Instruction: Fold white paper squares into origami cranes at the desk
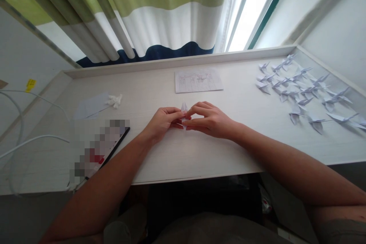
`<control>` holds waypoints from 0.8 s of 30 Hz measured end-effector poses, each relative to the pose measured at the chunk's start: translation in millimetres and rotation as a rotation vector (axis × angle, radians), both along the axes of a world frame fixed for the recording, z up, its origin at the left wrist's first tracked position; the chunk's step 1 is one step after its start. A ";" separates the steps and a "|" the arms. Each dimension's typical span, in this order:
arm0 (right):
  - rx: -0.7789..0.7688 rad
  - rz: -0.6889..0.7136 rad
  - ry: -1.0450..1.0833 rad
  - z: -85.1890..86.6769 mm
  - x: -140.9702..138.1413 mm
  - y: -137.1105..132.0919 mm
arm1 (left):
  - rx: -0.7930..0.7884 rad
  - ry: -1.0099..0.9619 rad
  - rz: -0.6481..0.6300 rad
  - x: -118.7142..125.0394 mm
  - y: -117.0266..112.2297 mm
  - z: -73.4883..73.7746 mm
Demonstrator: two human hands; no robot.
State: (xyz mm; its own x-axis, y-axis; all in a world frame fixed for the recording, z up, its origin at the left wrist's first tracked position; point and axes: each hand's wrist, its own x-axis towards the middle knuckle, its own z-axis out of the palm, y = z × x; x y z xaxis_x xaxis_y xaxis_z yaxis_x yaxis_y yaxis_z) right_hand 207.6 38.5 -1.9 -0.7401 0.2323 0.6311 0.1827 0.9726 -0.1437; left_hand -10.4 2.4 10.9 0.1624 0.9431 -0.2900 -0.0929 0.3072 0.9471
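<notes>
Between my two hands, over the middle of the white desk, is a small folded piece of white paper [184, 106], narrow and pointed at its top. My left hand [162, 122] pinches it from the left with thumb and fingers. From the right, my right hand [210, 119] has its thumb and fingertips closed on the same paper. The fingers cover much of its middle, so its folds there are hidden. Several folded white paper cranes [307, 84] stand in a group at the right of the desk.
A printed sheet [198, 81] lies beyond my hands. To the left are loose white paper [93, 106], a crumpled tissue [115, 101], a blurred-out device [104, 148] with a dark edge, and white cables [37, 141]. A raised rim [183, 59] borders the desk's back, before a curtain [171, 19].
</notes>
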 end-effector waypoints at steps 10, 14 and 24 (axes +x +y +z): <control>0.022 -0.066 0.058 -2.0 -2.4 -0.2 | 0.018 -0.015 -0.027 1.3 -0.4 0.4; 0.102 -0.082 0.086 -3.5 -4.3 0.2 | 0.017 -0.022 -0.043 0.6 -1.3 -1.3; -0.320 -0.173 0.299 -4.8 -8.9 -3.7 | 0.099 -0.065 -0.126 3.6 -2.2 -1.4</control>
State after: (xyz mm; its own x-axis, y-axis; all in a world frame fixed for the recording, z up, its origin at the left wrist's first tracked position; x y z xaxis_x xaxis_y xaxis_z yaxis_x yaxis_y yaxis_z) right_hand 198.6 34.8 -6.7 -0.4700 0.5539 0.6872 0.2434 0.8297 -0.5023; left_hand -6.7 0.3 9.5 0.2970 0.9375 -0.1812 -0.1216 0.2254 0.9666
